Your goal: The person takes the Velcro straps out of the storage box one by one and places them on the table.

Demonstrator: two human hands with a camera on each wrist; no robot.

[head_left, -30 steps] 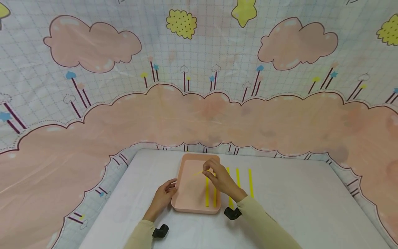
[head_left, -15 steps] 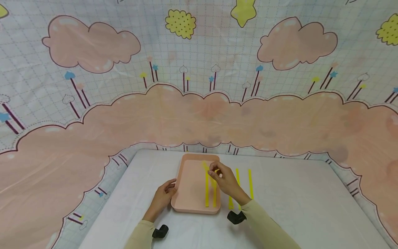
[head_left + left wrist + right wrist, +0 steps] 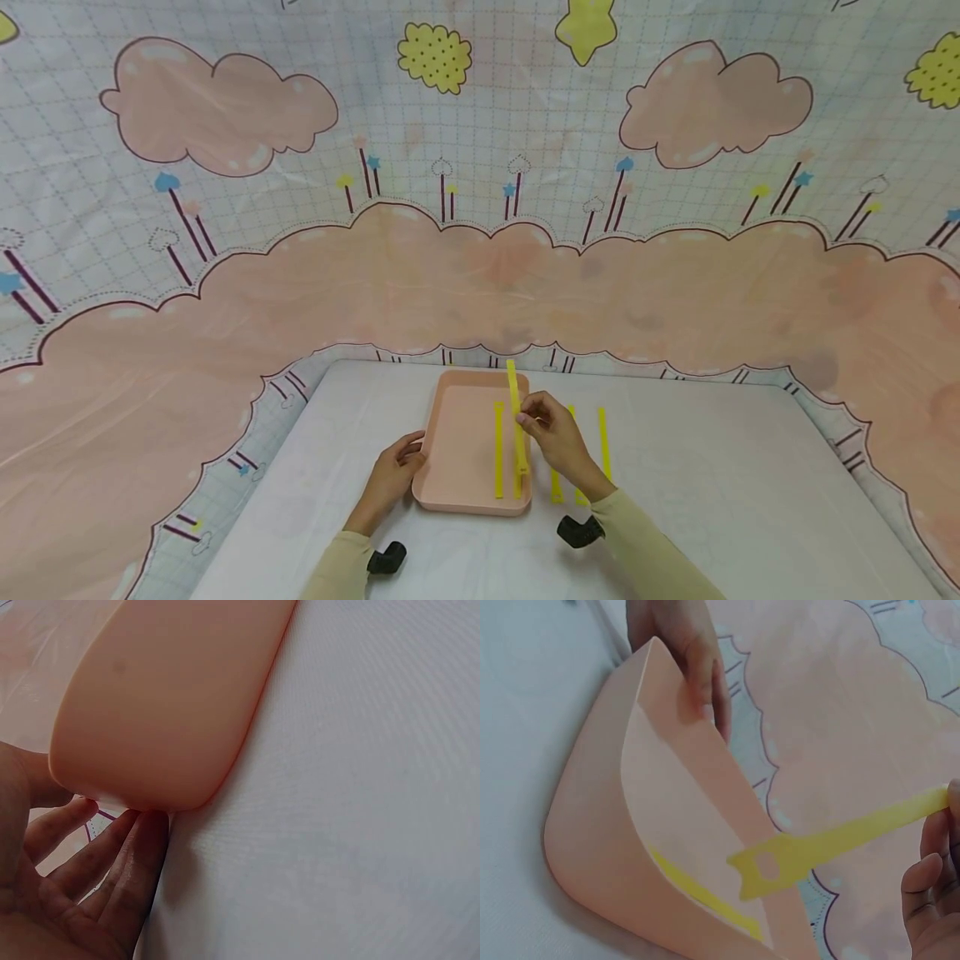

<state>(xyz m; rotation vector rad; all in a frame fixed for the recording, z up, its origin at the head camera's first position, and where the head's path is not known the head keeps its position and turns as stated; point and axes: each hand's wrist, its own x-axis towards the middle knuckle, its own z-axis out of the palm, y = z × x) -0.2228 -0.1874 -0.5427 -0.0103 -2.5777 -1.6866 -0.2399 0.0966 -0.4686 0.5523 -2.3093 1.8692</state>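
My right hand (image 3: 555,433) pinches a yellow hook-and-loop cable tie (image 3: 512,379) over the right side of the peach tray (image 3: 457,450). In the right wrist view, the slotted, notched head of this cable tie (image 3: 810,851) points away from the fingers. Inside the tray a second cable tie (image 3: 498,454) lies lengthwise; another (image 3: 517,487), beside it, is partly hidden under the held one. My left hand (image 3: 392,475) holds the tray's left edge, fingers against the outer wall (image 3: 150,720) and thumb at the rim.
Right of the tray, more yellow cable ties (image 3: 604,442) lie in a row on the white table (image 3: 712,483), partly covered by my right hand and forearm. Behind the table hangs a patterned cloth (image 3: 480,292). Black wrist-camera mounts (image 3: 579,532) sit below both wrists.
My right hand has moved slightly right, turning the held cable tie from pointing left to nearly lengthwise over the tray's right side. The left hand keeps its place on the tray.
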